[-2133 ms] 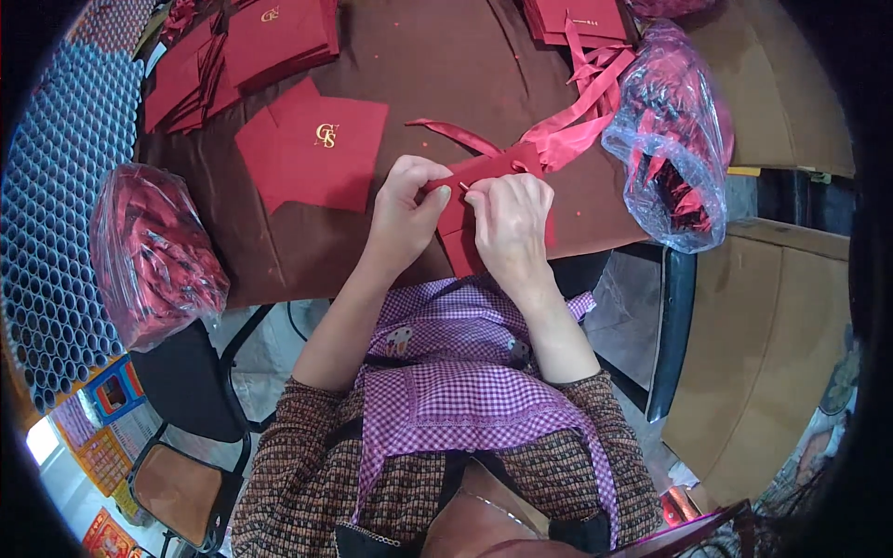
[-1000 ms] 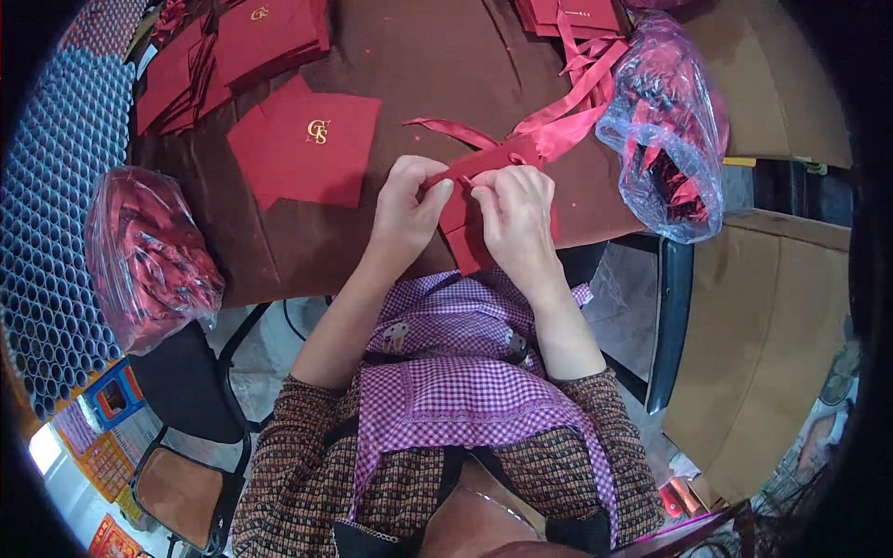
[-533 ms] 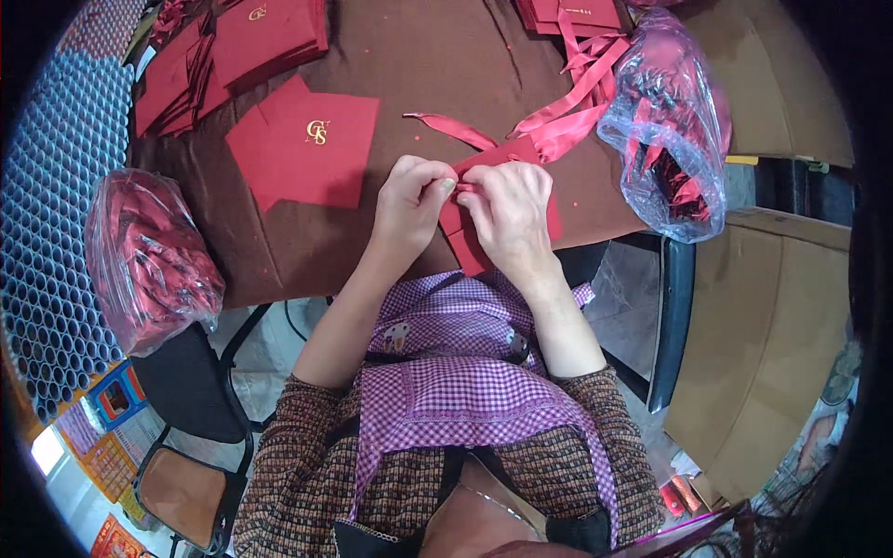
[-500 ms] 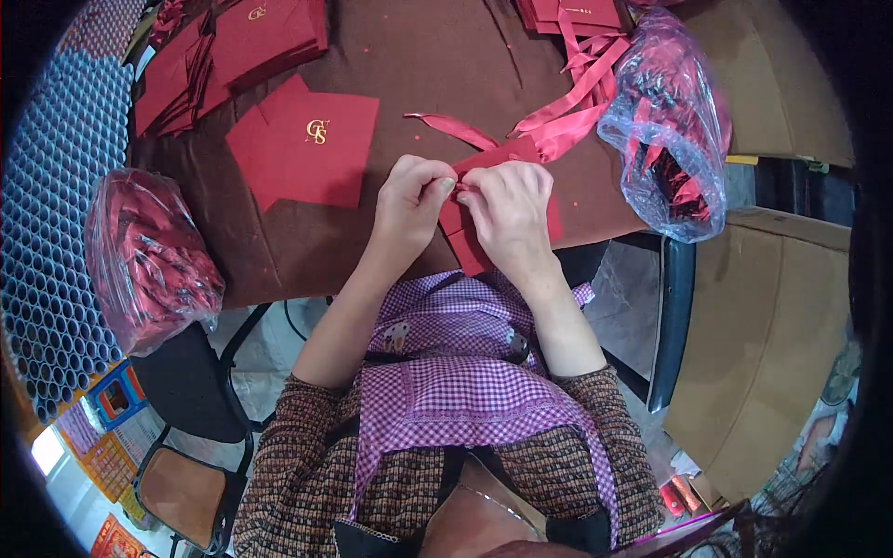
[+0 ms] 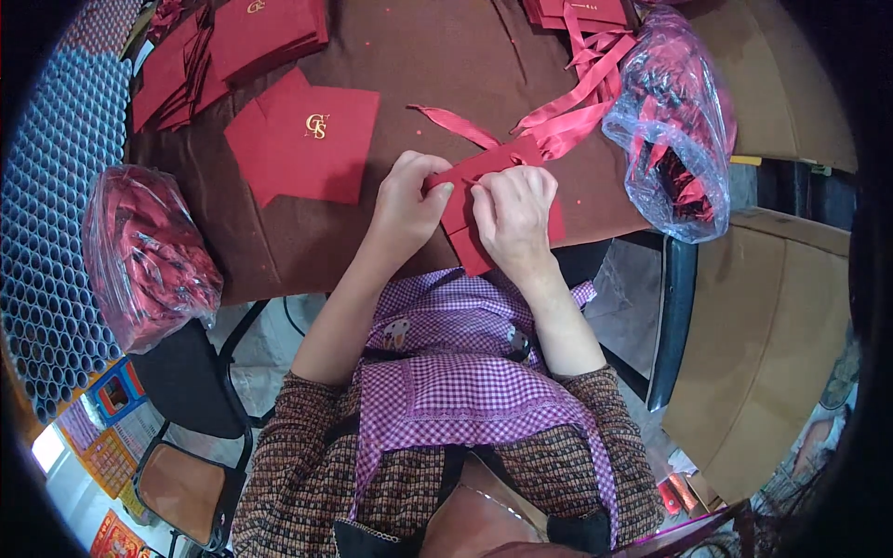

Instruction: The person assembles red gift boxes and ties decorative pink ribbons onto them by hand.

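Note:
A flat red paper piece [image 5: 467,246] with a folded strip across its upper part lies at the table's near edge, under both hands. My left hand [image 5: 409,206] grips the left end of that strip between thumb and curled fingers. On the right, my right hand [image 5: 516,219] is closed over the strip, its thumb and finger pinching a small bit of red ribbon; its fingertips are partly hidden. A pinkish-red ribbon [image 5: 456,126] runs out on the table just beyond the paper. Left of my hands lie red paper pieces [image 5: 339,153], the top one bearing a gold monogram.
Stacks of red paper pieces [image 5: 265,37] stand at the far left, another stack [image 5: 581,11] at the far right. More ribbons [image 5: 591,88] trail beside a clear bag of red ribbon [image 5: 674,121]. A second filled bag [image 5: 153,260] sits left. A cardboard box [image 5: 763,344] stands right.
My left hand has moved slightly left, away from the right, and now holds the strip's end. The right hand has shifted a little right, uncovering more of the strip.

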Available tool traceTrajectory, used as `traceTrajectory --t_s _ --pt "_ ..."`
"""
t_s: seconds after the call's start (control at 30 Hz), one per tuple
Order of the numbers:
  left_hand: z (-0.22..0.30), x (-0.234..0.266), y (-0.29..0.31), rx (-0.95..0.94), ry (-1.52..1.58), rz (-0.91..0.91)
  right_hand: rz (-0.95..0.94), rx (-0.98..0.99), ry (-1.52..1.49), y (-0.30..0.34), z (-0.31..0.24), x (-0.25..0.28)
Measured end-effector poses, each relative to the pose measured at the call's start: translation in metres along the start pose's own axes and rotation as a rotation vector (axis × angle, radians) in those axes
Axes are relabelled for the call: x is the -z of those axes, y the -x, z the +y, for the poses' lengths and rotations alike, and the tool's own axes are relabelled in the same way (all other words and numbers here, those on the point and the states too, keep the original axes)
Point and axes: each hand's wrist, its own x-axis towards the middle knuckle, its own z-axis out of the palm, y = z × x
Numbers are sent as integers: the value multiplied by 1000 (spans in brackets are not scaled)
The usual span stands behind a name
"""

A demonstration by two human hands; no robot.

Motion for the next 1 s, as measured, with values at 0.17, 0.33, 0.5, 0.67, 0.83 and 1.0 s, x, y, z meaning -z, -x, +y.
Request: traceTrajectory --t_s 0.17,0.33,0.5,0.67,0.83,1.0 --pt "-1 0 0 4 -47 6 -13 -1 13 0 -1 -4" --pt "-1 -3 -3 -87 14 82 -24 9 27 -1 -3 -5" --pt "4 0 -3 -126 -153 81 -30 25 28 -1 -4 -5" --pt "-3 -4 -2 -141 -87 89 -38 44 35 -2 -6 -6" --pt "-7 -9 1 -193 -7 125 -64 29 69 -4 -14 -7" --pt "-3 -13 4 -99 37 125 -56 20 106 -1 -16 -13"
